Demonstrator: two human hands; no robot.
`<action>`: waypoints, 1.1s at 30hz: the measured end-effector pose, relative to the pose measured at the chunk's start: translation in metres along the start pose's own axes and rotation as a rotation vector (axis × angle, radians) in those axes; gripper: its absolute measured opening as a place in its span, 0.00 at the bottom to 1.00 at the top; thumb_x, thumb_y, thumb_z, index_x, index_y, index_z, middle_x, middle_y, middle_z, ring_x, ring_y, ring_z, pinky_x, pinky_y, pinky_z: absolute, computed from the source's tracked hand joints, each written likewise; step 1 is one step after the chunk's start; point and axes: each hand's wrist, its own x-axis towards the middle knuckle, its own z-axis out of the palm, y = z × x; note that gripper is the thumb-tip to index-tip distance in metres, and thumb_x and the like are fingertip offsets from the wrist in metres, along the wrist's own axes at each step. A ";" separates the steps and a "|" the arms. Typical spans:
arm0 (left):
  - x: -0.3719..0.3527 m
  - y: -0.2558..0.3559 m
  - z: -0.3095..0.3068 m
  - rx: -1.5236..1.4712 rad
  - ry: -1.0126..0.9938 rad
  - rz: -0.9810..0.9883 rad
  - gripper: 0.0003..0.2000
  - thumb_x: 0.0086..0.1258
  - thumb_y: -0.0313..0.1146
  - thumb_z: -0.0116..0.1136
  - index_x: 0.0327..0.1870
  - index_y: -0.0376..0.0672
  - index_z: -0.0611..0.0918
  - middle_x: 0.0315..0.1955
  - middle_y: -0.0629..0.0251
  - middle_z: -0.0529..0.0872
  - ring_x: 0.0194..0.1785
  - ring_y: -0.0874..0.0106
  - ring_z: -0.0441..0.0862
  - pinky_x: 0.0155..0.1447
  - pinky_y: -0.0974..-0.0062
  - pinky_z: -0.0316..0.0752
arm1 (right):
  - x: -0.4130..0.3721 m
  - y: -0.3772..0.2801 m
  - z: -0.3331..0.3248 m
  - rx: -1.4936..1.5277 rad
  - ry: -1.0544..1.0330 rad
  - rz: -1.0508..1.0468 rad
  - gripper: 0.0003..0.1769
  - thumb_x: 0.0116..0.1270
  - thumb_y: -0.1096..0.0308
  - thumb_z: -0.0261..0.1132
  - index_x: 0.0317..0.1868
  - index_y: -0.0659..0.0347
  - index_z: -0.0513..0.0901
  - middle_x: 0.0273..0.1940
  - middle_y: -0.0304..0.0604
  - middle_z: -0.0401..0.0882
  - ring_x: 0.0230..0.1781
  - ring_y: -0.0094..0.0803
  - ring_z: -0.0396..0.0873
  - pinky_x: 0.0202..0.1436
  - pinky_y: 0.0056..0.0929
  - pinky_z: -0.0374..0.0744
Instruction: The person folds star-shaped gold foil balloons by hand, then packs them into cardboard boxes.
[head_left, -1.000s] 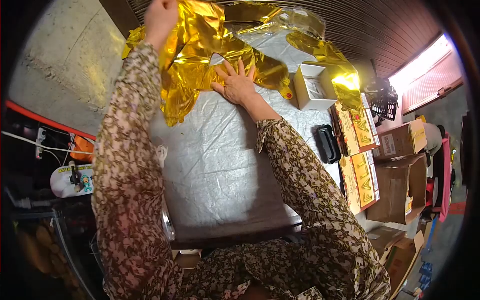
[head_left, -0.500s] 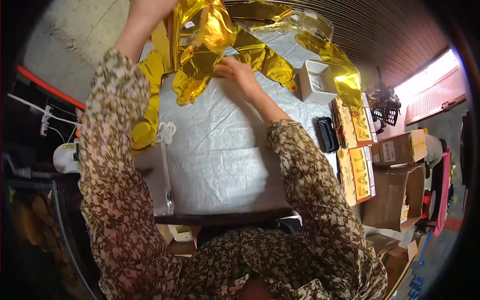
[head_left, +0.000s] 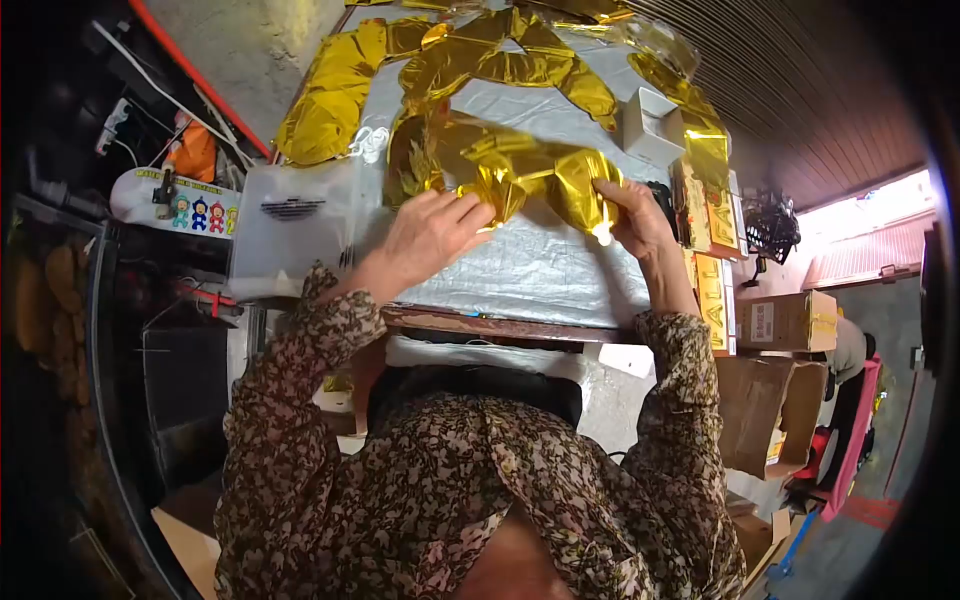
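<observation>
A flat, crinkled gold foil balloon (head_left: 520,160) stretches between my hands above the near part of the silver-covered table (head_left: 560,270). My left hand (head_left: 435,235) has its fingers closed on the lower left edge of the foil. At the right end, my right hand (head_left: 643,215) pinches the foil between thumb and fingers. Farther back lie more gold foil balloons (head_left: 490,60), flat and partly overlapping. One wide gold piece (head_left: 335,95) spreads over the table's far left side.
An open white box (head_left: 653,127) stands to the right, near printed cartons (head_left: 712,300) along the table edge. A coiled white cord (head_left: 370,144) and a clear plastic sheet (head_left: 290,220) lie left. Brown cardboard boxes (head_left: 765,400) stand beyond the right edge.
Both hands have come back from the far side toward my body, and a gold foil balloon is now held between them. My view has shifted, showing more of the table's left side.
</observation>
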 end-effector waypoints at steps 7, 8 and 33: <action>-0.056 -0.006 -0.024 0.311 -0.218 -0.276 0.04 0.62 0.32 0.60 0.37 0.48 0.80 0.33 0.67 0.81 0.42 0.67 0.82 0.46 0.65 0.74 | -0.057 0.029 -0.023 -0.229 0.230 -0.144 0.08 0.72 0.73 0.68 0.45 0.70 0.86 0.37 0.42 0.89 0.32 0.25 0.85 0.37 0.24 0.82; -0.060 -0.004 -0.033 0.244 -0.328 -0.367 0.08 0.62 0.35 0.64 0.39 0.47 0.81 0.35 0.65 0.82 0.42 0.63 0.82 0.46 0.62 0.75 | -0.064 0.032 -0.021 -0.276 0.283 -0.166 0.07 0.72 0.72 0.68 0.43 0.69 0.86 0.35 0.41 0.88 0.30 0.24 0.84 0.33 0.23 0.80; -0.082 -0.187 -0.056 -0.086 -0.237 -0.619 0.11 0.68 0.36 0.66 0.43 0.36 0.88 0.40 0.51 0.90 0.46 0.55 0.87 0.55 0.65 0.80 | -0.050 0.069 0.018 -1.690 0.172 -0.414 0.34 0.76 0.55 0.61 0.79 0.52 0.65 0.80 0.47 0.59 0.81 0.50 0.56 0.81 0.53 0.53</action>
